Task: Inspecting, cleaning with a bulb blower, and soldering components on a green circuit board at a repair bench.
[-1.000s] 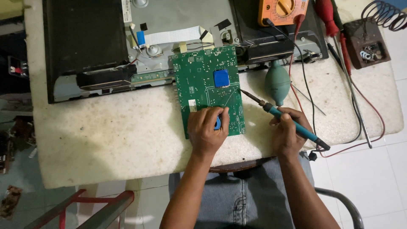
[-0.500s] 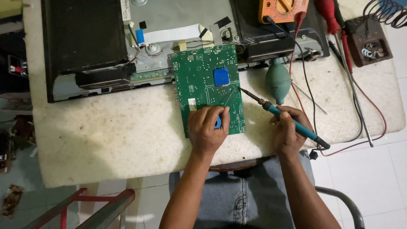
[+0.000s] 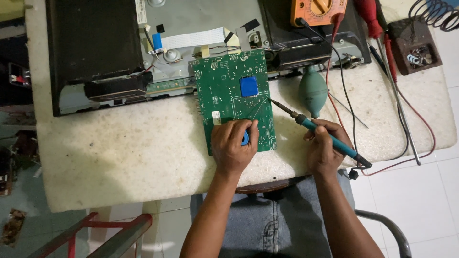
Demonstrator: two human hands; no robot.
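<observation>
So, far left, a big black flat panel with its back opened up is being propped along the rear of the worn, stained white bench, a white ribbon cable lying across its grey metal back. Next over, the green rectangular circuit board is lying flat on the bench right in front of the person, a blue square pad stuck near its middle. Its lower edge is being pinned down by the left hand, the grip curled around a small blue round piece; what that is can't be told. A blue-handled soldering iron is being held pen-style in the right hand, grip closed around the handle, tip being aimed at the board's right side, just touching or just off it. Looks mid-job: board is out and being worked on, nothing reassembled. Further right, a teal rubber blower bulb, an orange multimeter and red-handled screwdrivers are being left within reach.
</observation>
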